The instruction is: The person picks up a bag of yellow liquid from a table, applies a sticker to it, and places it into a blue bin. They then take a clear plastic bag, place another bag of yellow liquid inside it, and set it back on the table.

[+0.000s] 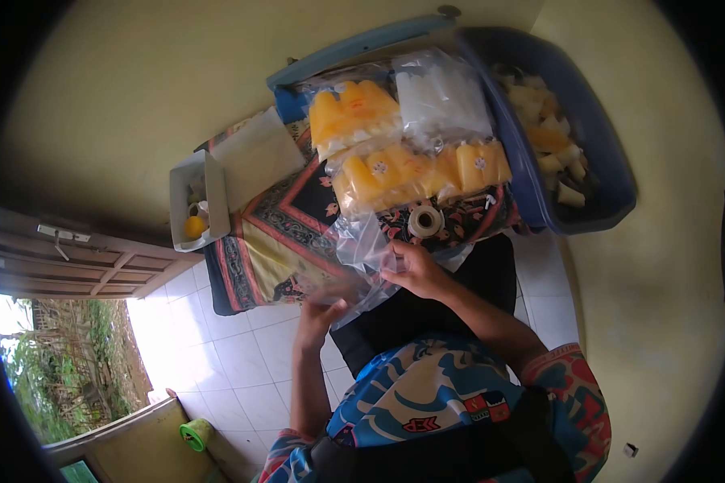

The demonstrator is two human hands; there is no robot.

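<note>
A crumpled clear plastic bag [361, 245] stretches over the front edge of the cloth-covered table, in front of my body. The fingers of my right hand [417, 270] are closed on its right side, thumb and fingertips pinching the film. At the bag's lower left is my left hand [321, 314], its thumb at the film and its fingers smeared by motion. Just beyond my right hand a roll of tape [424, 221] lies on the patterned cloth. Behind it sit clear packs of orange cylinders [379, 173], with another orange-and-white pack [353, 113] farther back.
A clear pack of white cylinders [443, 101] lies at the back. A dark blue tub [620, 189] of pale and orange scraps stands at the right. On the left are a white container [187, 173] with small items and a pale flat sheet [258, 149].
</note>
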